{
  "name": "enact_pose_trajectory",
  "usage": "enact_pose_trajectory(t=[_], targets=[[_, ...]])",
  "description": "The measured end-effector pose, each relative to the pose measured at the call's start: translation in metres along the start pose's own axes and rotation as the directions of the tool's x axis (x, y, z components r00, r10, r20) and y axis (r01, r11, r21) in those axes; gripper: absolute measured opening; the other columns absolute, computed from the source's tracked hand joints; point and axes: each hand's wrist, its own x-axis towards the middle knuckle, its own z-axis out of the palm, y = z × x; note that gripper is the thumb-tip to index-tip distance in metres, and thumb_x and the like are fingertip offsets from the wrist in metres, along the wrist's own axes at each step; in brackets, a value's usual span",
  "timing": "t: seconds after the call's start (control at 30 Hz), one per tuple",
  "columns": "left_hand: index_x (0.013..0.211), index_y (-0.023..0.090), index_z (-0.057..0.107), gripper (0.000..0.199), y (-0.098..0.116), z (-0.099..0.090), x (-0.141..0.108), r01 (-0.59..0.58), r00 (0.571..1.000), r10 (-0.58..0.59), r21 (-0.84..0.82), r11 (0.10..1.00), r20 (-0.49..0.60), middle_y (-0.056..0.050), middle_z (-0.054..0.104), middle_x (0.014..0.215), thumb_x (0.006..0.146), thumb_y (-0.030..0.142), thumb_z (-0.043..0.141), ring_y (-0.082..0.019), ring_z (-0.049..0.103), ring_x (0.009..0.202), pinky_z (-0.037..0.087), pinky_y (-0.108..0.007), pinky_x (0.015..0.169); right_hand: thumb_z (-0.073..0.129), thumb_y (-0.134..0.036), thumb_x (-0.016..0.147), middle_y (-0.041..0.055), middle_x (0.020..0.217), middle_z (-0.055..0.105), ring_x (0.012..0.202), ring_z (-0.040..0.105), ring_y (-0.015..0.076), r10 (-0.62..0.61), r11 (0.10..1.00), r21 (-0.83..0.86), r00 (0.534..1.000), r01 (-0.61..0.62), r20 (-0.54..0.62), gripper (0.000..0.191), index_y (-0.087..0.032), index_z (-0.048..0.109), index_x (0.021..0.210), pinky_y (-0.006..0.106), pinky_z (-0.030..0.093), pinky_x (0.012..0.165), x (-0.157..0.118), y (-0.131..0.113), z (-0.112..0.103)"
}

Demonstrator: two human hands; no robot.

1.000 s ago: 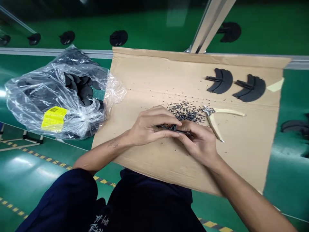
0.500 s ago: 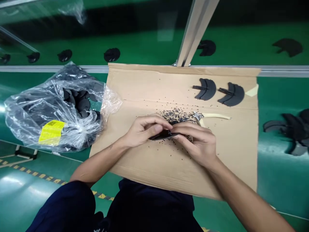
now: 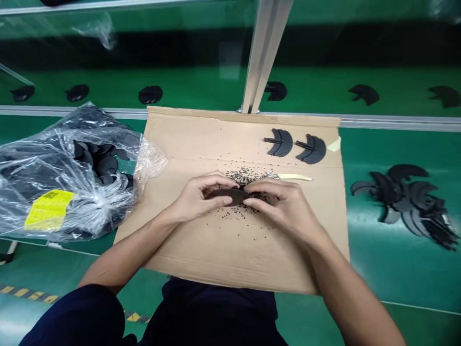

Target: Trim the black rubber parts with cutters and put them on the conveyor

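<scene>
Clenching a black piece (image 3: 226, 195) together, the left hand (image 3: 196, 197) and right hand (image 3: 284, 206) worked beside two pieces (image 3: 283, 143) seemingly finished on the cardboard (image 3: 216, 254), more waiting in the plastic bag (image 3: 36, 178).

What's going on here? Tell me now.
A person's left hand and right hand pinch a black curved piece between them, above a flat brown cardboard sheet strewn with tiny black granules. Cream-handled metal pliers lie just beyond the hands, below two black fan-shaped parts. A clear plastic bag of black discs sits left; a heap of black parts lies right on a green surface.
</scene>
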Motion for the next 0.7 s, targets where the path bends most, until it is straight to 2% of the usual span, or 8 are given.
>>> enact_pose_trajectory(t=[0.07,0.13,0.2,0.27,0.37,0.5,0.6,0.7], targets=[[0.102,0.015,0.076,0.028,-0.002,-0.002,0.001,0.006,0.995,-0.004,0.019,1.000,-0.104,-0.008,0.078,0.100,0.083,0.035,0.081,-0.015,0.073,0.091,0.061,-0.024,0.080,0.076,-0.052,0.085,0.0096,0.108,0.077,0.099,0.072,0.0275,0.014,0.969,-0.246,0.999,-0.002,0.046,0.038,-0.023,0.075,0.109,0.046,0.059,0.087,-0.002,0.011,-0.021],[0.101,0.014,0.075,0.029,-0.004,-0.006,0.004,0.017,0.981,-0.014,0.015,1.000,-0.195,-0.008,0.079,0.100,0.083,0.036,0.081,-0.015,0.074,0.090,0.062,-0.026,0.081,0.081,-0.060,0.076,0.0160,0.118,0.071,0.106,0.067,0.0364,0.055,0.857,-0.515,0.998,-0.030,0.034,0.060,-0.022,0.072,0.121,0.054,0.057,0.084,-0.005,0.025,-0.038],[0.100,0.013,0.075,0.030,-0.006,-0.008,0.006,0.025,0.973,-0.020,0.022,0.999,-0.229,-0.009,0.079,0.100,0.084,0.038,0.079,-0.016,0.075,0.090,0.063,-0.028,0.081,0.082,-0.060,0.073,0.0196,0.113,0.069,0.103,0.065,0.0418,0.130,0.744,-0.665,0.990,-0.067,0.047,0.066,-0.018,0.070,0.123,0.056,0.056,0.075,-0.009,0.037,-0.049],[0.103,0.013,0.075,0.030,-0.009,-0.010,0.006,0.020,0.980,-0.012,0.039,0.999,-0.200,-0.009,0.079,0.102,0.086,0.038,0.077,-0.016,0.075,0.092,0.063,-0.028,0.082,0.082,-0.057,0.073,0.0199,0.105,0.069,0.094,0.066,0.0414,0.156,0.699,-0.710,0.987,-0.087,0.032,0.062,-0.015,0.072,0.118,0.053,0.055,0.069,-0.010,0.044,-0.053],[0.107,0.015,0.075,0.029,-0.011,-0.008,0.005,-0.020,0.989,0.032,0.086,0.996,-0.144,-0.009,0.079,0.107,0.087,0.035,0.076,-0.016,0.075,0.096,0.063,-0.029,0.086,0.076,-0.051,0.082,0.0155,0.101,0.070,0.089,0.068,0.0339,0.074,0.787,-0.614,0.997,-0.063,-0.007,0.045,-0.020,0.072,0.114,0.047,0.055,0.069,-0.007,0.040,-0.049],[0.106,0.019,0.078,0.020,-0.007,-0.006,0.002,-0.102,0.986,0.118,0.139,0.985,-0.115,-0.008,0.077,0.102,0.087,0.027,0.076,-0.016,0.072,0.097,0.061,-0.029,0.087,0.061,-0.038,0.094,0.0115,0.109,0.071,0.098,0.069,0.0282,-0.051,0.935,-0.352,0.998,0.039,-0.025,0.031,-0.023,0.066,0.121,0.043,0.057,0.080,-0.002,0.019,-0.031],[0.107,0.020,0.079,0.020,-0.006,-0.007,0.001,-0.150,0.983,0.161,0.130,0.980,-0.086,-0.007,0.077,0.102,0.087,0.023,0.077,-0.015,0.071,0.096,0.060,-0.029,0.087,0.057,-0.035,0.097,0.0092,0.106,0.072,0.088,0.068,0.0227,-0.051,0.974,-0.224,0.998,0.043,-0.031,0.030,-0.022,0.063,0.123,0.037,0.057,0.074,-0.001,0.009,-0.016],[0.109,0.021,0.079,0.022,-0.006,-0.008,0.001,-0.185,0.980,0.190,0.096,0.978,-0.052,-0.007,0.076,0.105,0.087,0.021,0.077,-0.015,0.070,0.098,0.060,-0.028,0.090,0.065,-0.033,0.093,0.0088,0.107,0.073,0.086,0.068,0.0215,-0.057,0.983,-0.179,0.997,0.047,-0.048,0.032,-0.023,0.065,0.124,0.037,0.056,0.073,-0.002,0.004,-0.007]])
